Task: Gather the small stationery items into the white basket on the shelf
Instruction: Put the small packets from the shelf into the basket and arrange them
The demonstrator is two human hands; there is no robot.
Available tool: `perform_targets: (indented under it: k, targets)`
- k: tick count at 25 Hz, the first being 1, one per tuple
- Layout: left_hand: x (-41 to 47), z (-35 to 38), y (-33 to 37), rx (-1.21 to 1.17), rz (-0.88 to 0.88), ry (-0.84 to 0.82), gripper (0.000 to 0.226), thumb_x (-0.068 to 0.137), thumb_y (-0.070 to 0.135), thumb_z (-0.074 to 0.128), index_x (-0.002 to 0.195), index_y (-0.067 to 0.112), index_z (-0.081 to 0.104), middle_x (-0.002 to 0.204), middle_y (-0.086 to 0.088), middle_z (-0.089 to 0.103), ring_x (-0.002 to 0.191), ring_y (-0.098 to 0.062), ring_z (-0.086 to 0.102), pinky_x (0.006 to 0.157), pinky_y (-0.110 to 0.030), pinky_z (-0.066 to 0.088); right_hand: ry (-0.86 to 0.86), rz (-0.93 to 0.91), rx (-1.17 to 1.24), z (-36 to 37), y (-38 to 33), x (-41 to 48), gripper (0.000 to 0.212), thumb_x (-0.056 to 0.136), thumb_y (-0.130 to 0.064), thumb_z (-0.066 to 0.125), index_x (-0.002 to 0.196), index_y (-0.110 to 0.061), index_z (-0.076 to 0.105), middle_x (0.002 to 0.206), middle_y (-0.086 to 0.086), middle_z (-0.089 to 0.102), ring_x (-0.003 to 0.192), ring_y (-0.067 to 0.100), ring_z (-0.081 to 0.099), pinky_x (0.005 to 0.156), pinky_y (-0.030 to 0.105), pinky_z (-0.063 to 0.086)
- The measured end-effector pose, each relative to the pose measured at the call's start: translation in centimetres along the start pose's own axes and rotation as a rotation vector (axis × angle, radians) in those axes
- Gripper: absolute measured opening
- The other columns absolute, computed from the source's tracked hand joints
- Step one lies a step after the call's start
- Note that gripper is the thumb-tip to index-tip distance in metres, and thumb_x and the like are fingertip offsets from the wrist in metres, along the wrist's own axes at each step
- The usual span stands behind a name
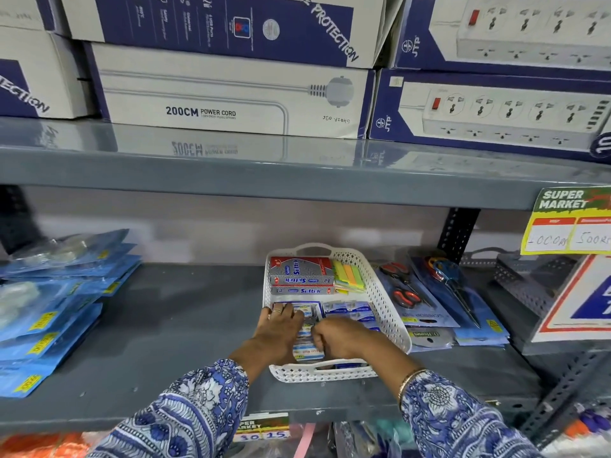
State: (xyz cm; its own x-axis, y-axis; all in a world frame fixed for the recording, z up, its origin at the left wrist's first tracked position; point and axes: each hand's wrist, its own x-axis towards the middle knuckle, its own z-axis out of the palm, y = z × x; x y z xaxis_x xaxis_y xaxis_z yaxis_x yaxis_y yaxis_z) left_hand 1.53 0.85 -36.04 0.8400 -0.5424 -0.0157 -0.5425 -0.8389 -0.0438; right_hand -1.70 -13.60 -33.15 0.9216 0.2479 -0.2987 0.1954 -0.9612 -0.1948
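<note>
The white basket [385,302] stands on the grey middle shelf [185,325]. At its back lie red and silver Softek boxes [301,274] and a stack of coloured sticky notes [348,277]. Small blue and white packets [348,310] fill its front half. Both my hands are inside the basket over these packets. My left hand [279,332] lies flat with its fingers spread on a small blue and white box [307,310]. My right hand [337,337] is curled with its fingers pressed on the packets [305,353] below it; what it grips is hidden.
Scissors in blister packs [416,299] lie right of the basket, with a grey perforated basket [515,279] and price signs [572,223] beyond. Blue packaged goods [56,302] are stacked at the left. Power-strip boxes [231,90] fill the upper shelf.
</note>
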Motion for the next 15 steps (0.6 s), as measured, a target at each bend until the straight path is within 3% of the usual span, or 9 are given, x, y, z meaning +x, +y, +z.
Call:
perform_targets:
  k: [6,10,15]
  targets:
    - [1.0,-0.1,-0.7,0.014,-0.087,0.026,0.083,0.067,0.039,0.074,0.132,0.012,0.029,0.137,-0.007,0.033,0.128,-0.026,0.029,0.107,-0.041,0.024,0.104,0.005,-0.095,-0.4,-0.5,1.0,0.019,0.076,-0.006,0.066,0.079,-0.017,0.05,0.085,0.004,0.051,0.078,0.022,0.047,0.05,0.026,0.029]
    - [1.9,-0.2,-1.3,0.0,-0.113,0.059,0.082,0.07,0.041,0.072,0.133,0.013,0.028,0.136,-0.008,0.034,0.126,-0.026,0.03,0.106,-0.041,0.025,0.159,0.011,-0.096,-0.4,-0.1,2.0,0.016,0.077,-0.008,0.064,0.084,-0.016,0.052,0.091,0.011,0.057,0.084,0.026,0.054,0.067,0.028,0.036]
    - [1.7,-0.3,-1.2,-0.006,-0.091,0.049,0.085,0.068,0.044,0.073,0.133,0.014,0.028,0.136,-0.008,0.033,0.126,-0.026,0.03,0.107,-0.041,0.024,0.173,0.021,-0.037,-0.1,1.1,2.2,0.027,0.074,-0.024,0.072,0.088,-0.02,0.05,0.101,0.009,0.061,0.096,0.027,0.057,0.068,0.03,0.037]
